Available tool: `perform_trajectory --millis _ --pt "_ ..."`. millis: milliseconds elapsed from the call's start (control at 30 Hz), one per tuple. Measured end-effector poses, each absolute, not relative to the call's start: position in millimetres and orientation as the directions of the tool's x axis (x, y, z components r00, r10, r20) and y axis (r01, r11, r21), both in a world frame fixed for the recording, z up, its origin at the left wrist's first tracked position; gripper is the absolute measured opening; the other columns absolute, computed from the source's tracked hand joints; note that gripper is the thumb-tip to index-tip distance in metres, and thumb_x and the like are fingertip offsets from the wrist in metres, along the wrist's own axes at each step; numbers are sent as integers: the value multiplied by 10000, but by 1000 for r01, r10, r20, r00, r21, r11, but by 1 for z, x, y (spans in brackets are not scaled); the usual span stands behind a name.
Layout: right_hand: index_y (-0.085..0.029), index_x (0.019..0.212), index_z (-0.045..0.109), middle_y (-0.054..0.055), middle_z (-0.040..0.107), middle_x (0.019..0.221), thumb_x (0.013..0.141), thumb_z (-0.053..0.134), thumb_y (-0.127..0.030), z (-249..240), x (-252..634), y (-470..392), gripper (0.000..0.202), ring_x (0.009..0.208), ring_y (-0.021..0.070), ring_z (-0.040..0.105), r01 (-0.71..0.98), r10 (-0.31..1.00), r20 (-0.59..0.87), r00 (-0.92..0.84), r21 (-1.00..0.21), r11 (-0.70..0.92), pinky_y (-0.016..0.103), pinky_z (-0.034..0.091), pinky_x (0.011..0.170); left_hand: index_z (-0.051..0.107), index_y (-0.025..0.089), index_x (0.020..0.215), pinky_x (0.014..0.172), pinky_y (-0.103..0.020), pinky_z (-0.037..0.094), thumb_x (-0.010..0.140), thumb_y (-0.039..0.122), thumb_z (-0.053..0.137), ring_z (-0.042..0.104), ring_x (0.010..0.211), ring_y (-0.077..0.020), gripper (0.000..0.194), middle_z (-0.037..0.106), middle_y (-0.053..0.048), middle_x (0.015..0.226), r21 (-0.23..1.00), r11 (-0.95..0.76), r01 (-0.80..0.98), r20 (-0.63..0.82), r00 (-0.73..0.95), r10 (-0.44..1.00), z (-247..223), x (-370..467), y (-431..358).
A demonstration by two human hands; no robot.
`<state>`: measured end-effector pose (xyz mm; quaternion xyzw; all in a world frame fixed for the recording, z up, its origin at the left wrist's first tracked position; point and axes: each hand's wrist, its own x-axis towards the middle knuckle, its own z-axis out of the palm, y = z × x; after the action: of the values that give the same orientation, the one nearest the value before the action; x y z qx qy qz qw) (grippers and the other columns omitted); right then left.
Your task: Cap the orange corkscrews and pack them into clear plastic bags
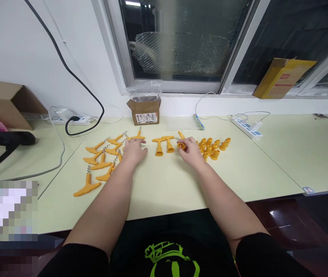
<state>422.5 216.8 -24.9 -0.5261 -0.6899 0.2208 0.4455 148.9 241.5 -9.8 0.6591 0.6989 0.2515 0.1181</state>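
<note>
- Pinching the flared yellow cup (181, 146) of a T-handled piece (180, 134), my right hand (191, 151) has thumb and fingertips on its rim at mid tabletop (164, 192).
- My left hand (135, 151) is spread at the thumb, loosely curled beside an uncapped corkscrew (137, 137); I can't tell whether my fingers touch it.
- Two capped pieces (159, 147) stand between my hands, loose cups (215, 155) sit to the right, and bare corkscrews (87, 189) lie to the left.
- I expect the piece to be light and stiff, likely hard plastic, neither soft nor very fragile.
- Its smooth, rounded surface could slip or roll, so I'd take the crossbar in one hand and the cup's ribbed-looking neck in the other.
- The metal coils look springy but are probably rigid, with sharp tips; I'd lift those corkscrews by their handles.
</note>
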Motion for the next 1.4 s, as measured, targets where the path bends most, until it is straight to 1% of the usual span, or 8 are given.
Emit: perform_trajectory --millis 233,467,700,867,933,1033,1233,1400 --pt "-202 1041 754 67 534 1073 861 612 -135 -28 420 213 238 931 194 621 715 960 228 -166 -642 276 357 531 937 713 236 1249 1065 -595 442 755 199 712 526 1315 -444 495 664 -170 1351 353 106 930 -9 -109 994 -14 144 247" --pt "-195 1243 702 92 561 1236 903 608 -157 -29 417 210 355 1018 192 642 749 957 143 -252 -598 287 335 509 985 668 229 1348 1101 -575 434 769 197 695 468 1380 -433 581 580 -190 1415 311 213 926 37 -236 971 -6 137 242" --pt "-203 1316 669 109 570 1304 919 634 -223 -25 415 204 400 1078 224 661 771 955 102 -277 -570 284 357 504 1016 669 174 1332 1106 -468 458 682 69 682 542 1332 -394 659 600 -189 1388 318 210 924 -4 -221 975 -5 126 246" --pt "-205 1301 676 105 608 1253 914 640 -224 -19 418 204 389 1135 242 624 741 927 274 -257 -559 371 370 479 1047 698 181 1258 1033 -421 502 649 36 653 617 1238 -349 628 656 -161 1313 339 163 927 33 -185 982 -11 123 249" --pt "-202 1225 714 108 627 1183 926 624 -246 -13 424 206 315 1137 272 589 753 890 422 -172 -527 395 418 445 1073 710 196 1207 986 -422 517 645 33 638 641 1181 -338 590 697 -142 1238 363 144 921 55 -175 983 -14 122 251" --pt "-206 1138 748 135 641 1156 921 618 -288 -6 440 210 266 1136 340 528 831 853 521 35 -489 265 531 383 1061 724 215 1092 933 -439 524 650 36 622 665 1081 -329 487 737 -120 1120 439 117 891 89 -172 981 -16 122 251" --pt "-228 919 772 165 701 1021 819 692 -252 -19 473 230 130 1109 394 484 888 866 469 177 -455 65 630 299 1001 662 227 959 871 -405 513 752 128 623 666 966 -279 232 735 -98 1065 608 -25 793 275 -182 944 -5 130 244" --pt "-243 817 740 130 697 760 801 707 -281 -31 480 243 53 1015 364 509 894 892 425 154 -445 58 629 302 980 569 238 1154 733 -328 509 821 249 664 652 745 -183 346 744 -62 1032 893 -99 438 240 -279 930 -4 141 245"
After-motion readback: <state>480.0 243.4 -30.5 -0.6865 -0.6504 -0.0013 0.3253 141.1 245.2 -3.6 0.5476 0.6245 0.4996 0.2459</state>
